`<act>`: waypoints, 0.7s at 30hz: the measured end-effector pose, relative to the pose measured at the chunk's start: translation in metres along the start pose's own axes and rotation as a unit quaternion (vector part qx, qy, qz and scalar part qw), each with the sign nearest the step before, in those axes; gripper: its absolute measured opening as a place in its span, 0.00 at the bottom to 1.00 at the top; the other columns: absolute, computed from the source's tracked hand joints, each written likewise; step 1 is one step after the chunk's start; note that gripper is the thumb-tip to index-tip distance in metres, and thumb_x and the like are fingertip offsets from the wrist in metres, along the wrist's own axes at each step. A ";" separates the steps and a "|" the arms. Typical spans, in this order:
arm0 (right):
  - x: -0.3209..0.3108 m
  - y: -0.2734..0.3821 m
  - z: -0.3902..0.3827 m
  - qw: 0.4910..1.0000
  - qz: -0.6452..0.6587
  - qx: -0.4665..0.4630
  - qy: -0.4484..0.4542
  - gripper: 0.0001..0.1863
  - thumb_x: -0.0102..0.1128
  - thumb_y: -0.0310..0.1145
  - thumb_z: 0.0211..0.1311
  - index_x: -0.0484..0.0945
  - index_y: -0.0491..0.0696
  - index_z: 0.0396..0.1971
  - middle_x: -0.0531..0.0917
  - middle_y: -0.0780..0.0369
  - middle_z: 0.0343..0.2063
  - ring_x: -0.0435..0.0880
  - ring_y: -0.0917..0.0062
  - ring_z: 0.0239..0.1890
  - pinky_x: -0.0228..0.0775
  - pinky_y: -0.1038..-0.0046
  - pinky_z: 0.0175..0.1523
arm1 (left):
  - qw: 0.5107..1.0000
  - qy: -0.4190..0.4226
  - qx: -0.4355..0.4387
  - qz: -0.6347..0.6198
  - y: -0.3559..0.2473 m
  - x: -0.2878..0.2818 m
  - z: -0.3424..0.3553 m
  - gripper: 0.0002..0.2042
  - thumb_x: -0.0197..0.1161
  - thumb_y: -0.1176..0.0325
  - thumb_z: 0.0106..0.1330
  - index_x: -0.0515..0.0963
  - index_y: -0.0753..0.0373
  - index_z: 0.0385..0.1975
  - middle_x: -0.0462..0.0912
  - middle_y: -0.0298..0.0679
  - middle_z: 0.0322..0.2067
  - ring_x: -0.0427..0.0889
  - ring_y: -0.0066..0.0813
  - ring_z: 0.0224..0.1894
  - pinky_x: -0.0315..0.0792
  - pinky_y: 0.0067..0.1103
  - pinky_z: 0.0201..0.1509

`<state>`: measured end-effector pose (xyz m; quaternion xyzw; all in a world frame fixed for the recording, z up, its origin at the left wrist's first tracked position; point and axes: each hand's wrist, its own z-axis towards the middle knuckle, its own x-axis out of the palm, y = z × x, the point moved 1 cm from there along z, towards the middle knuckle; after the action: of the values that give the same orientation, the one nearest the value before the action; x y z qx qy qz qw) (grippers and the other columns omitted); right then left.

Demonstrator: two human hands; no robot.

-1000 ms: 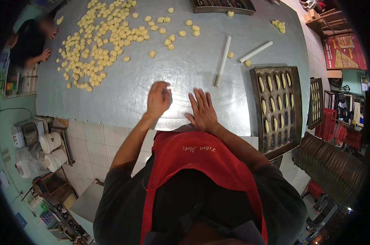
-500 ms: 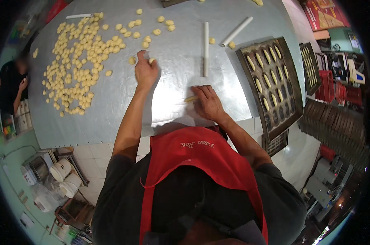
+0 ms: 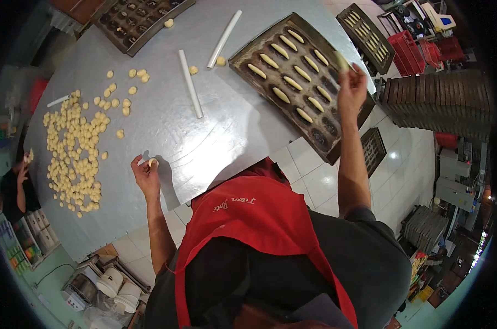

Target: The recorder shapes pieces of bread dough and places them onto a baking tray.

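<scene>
My left hand (image 3: pixel 147 178) is raised over the near edge of the metal table (image 3: pixel 226 137), its fingers closed on a small dough ball (image 3: pixel 152 163). Over the right side of a dark moulded baking tray (image 3: pixel 329 157), my right hand (image 3: pixel 352 90) pinches a rolled dough stick (image 3: pixel 343 61), blurred by motion. Several pale dough sticks (image 3: pixel 293 83) lie in rows in the tray's hollows. Left of my left hand spreads a large cluster of dough balls (image 3: pixel 78 151).
Two white rods (image 3: pixel 191 85) lie mid-table, with loose dough balls (image 3: pixel 221 61) near them. Another moulded tray (image 3: pixel 133 46) sits at the far edge. To the right are a filled tray (image 3: pixel 366 35), a red crate (image 3: pixel 406 53) and stacked trays (image 3: pixel 435 104). A person (image 3: pixel 20 186) stands at far left.
My view has turned to the right. My right hand has lifted the dough stick from the table and carried it over the tray. My left hand has drawn a dough ball back toward the near edge.
</scene>
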<state>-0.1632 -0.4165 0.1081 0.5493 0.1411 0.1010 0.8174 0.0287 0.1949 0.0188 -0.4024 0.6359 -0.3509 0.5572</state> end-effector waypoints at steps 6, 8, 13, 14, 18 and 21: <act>-0.072 -0.136 0.028 0.740 -0.581 -0.154 0.301 0.23 0.73 0.28 0.66 0.78 0.42 0.59 0.85 0.53 0.47 0.86 0.56 0.45 0.80 0.56 0.54 | 0.997 -0.006 -0.010 -0.076 -0.001 0.018 -0.021 0.07 0.68 0.76 0.73 0.82 0.65 0.48 0.86 0.35 0.40 0.83 0.22 0.43 0.77 0.21 0.51; -0.013 -0.062 -0.003 0.840 -0.450 -0.262 0.151 0.23 0.73 0.28 0.61 0.80 0.43 0.56 0.85 0.47 0.50 0.84 0.46 0.50 0.78 0.51 0.59 | 1.000 -0.016 0.010 0.022 0.019 0.004 -0.035 0.09 0.68 0.76 0.73 0.83 0.65 0.50 0.87 0.35 0.42 0.84 0.23 0.44 0.78 0.21 0.51; 0.197 0.010 -0.121 0.869 -0.177 -0.171 0.428 0.20 0.72 0.36 0.67 0.82 0.43 0.54 0.87 0.51 0.50 0.86 0.54 0.54 0.78 0.54 0.61 | 0.998 0.047 0.018 -0.045 -0.005 0.074 -0.036 0.14 0.70 0.74 0.72 0.83 0.65 0.55 0.89 0.37 0.43 0.87 0.25 0.44 0.81 0.23 0.51; 0.241 0.023 -0.141 0.863 -0.151 -0.114 0.469 0.20 0.71 0.37 0.68 0.82 0.43 0.54 0.86 0.51 0.50 0.86 0.53 0.55 0.79 0.53 0.61 | 0.995 0.059 0.034 -0.078 -0.010 0.090 -0.035 0.14 0.71 0.73 0.72 0.83 0.64 0.55 0.89 0.39 0.42 0.87 0.25 0.43 0.82 0.23 0.50; 0.351 0.015 -0.174 0.851 -0.311 -0.082 0.415 0.16 0.69 0.35 0.68 0.82 0.43 0.50 0.85 0.50 0.49 0.83 0.51 0.55 0.79 0.53 0.60 | 0.945 -0.003 0.197 0.259 -0.067 0.109 -0.040 0.18 0.71 0.75 0.67 0.83 0.63 0.56 0.89 0.44 0.41 0.90 0.45 0.43 0.83 0.35 0.46; 0.343 -0.022 -0.189 0.842 -0.313 -0.146 0.414 0.13 0.67 0.31 0.65 0.82 0.44 0.47 0.84 0.50 0.48 0.82 0.51 0.54 0.77 0.54 0.58 | 0.880 0.080 0.295 0.365 -0.046 0.103 -0.066 0.20 0.64 0.70 0.70 0.83 0.59 0.62 0.82 0.46 0.64 0.77 0.52 0.68 0.73 0.44 0.66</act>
<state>0.0946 -0.1506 -0.0213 0.2574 0.6143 0.0777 0.7419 -0.0367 0.0819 0.0242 0.0705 0.6474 -0.3251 0.6857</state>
